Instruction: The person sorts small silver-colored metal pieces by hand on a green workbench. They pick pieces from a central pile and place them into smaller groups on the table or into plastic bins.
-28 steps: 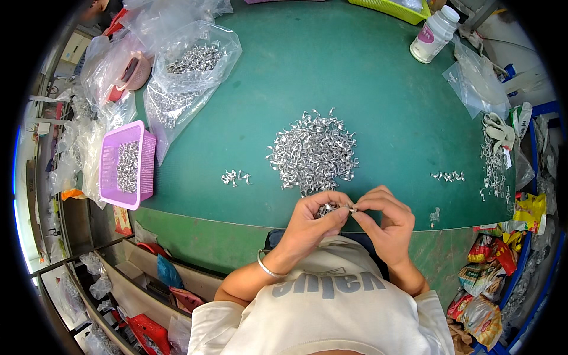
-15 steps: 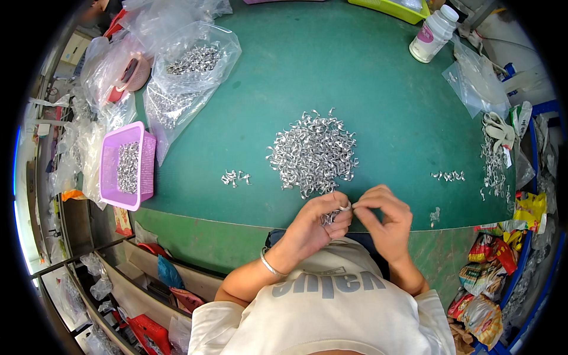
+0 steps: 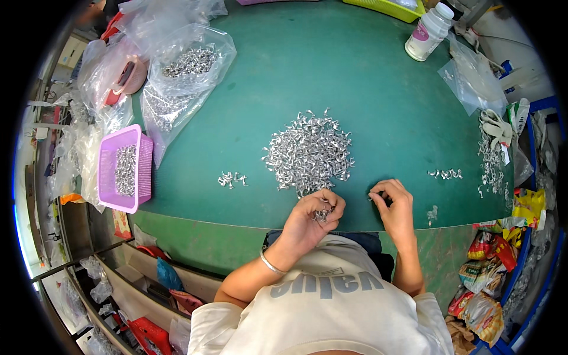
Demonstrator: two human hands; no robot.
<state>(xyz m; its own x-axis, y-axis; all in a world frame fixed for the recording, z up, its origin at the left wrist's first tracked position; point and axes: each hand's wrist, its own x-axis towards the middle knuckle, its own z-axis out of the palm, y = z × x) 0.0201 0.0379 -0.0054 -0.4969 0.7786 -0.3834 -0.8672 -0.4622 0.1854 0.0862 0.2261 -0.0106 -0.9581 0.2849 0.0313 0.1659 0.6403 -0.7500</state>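
Observation:
A large heap of small curved silver metal pieces (image 3: 309,151) lies mid-table. Just in front of it, my left hand (image 3: 309,220) is curled around several of the same metal pieces (image 3: 321,215), which show between the fingers and palm. To its right, apart from it, my right hand (image 3: 393,201) is over the table near its front edge. Thumb and forefinger there are pinched, with a tiny dark bit at the tips too small to name. A small cluster of metal pieces (image 3: 231,180) sits left of the heap, and a short row of them (image 3: 445,174) lies to the right.
At the left stands a purple basket (image 3: 145,171) holding metal pieces, with clear plastic bags (image 3: 204,83) of them behind. A white bottle (image 3: 427,34) stands at the back right. More metal pieces (image 3: 491,160) and a glove (image 3: 496,126) lie along the right edge.
My right hand has moved right, away from my left hand, still pinched. The left hand has shifted slightly left and its fingers have curled further over the metal pieces.

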